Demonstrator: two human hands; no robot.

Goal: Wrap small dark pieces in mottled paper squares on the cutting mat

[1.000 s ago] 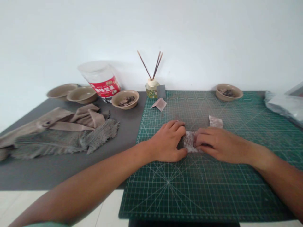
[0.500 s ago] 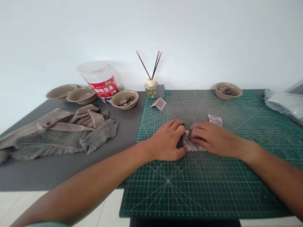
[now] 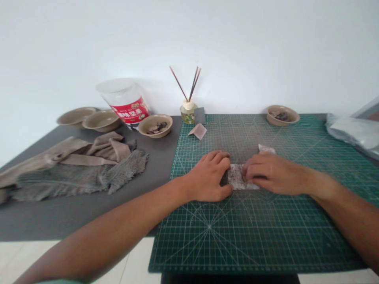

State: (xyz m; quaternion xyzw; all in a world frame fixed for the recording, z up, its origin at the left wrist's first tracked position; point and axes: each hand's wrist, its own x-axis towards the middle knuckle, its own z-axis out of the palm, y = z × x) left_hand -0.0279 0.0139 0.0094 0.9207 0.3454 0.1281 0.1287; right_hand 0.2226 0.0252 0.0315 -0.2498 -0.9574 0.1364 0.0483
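On the green cutting mat (image 3: 207, 248) lies a small flat whitish sheet (image 3: 236, 176) smeared with dark grey marks. My left hand (image 3: 209, 177) grips its left end, thumb at the near edge and fingers at the far edge; a dark strip shows between them. My right hand (image 3: 274, 171) rests over the sheet's right part with bent fingertips pressed together on it. Whatever those fingertips hold, if anything, is hidden. Just beyond the right hand sits another whitish smudged piece (image 3: 266, 149), partly covered by that hand.
Left lie crumpled brown and grey cloths (image 3: 74, 169). Behind them stand two bowls (image 3: 102, 127), a red-labelled plastic tub (image 3: 130, 110) and a bowl with chips (image 3: 155, 134). A reed diffuser (image 3: 187, 115), a folded piece (image 3: 199, 131), another bowl (image 3: 282, 122) and a plastic bag (image 3: 352, 132) sit farther back.
My right hand has slid slightly right across the smudged sheet, uncovering more of its middle. My left hand keeps its hold in the same place.
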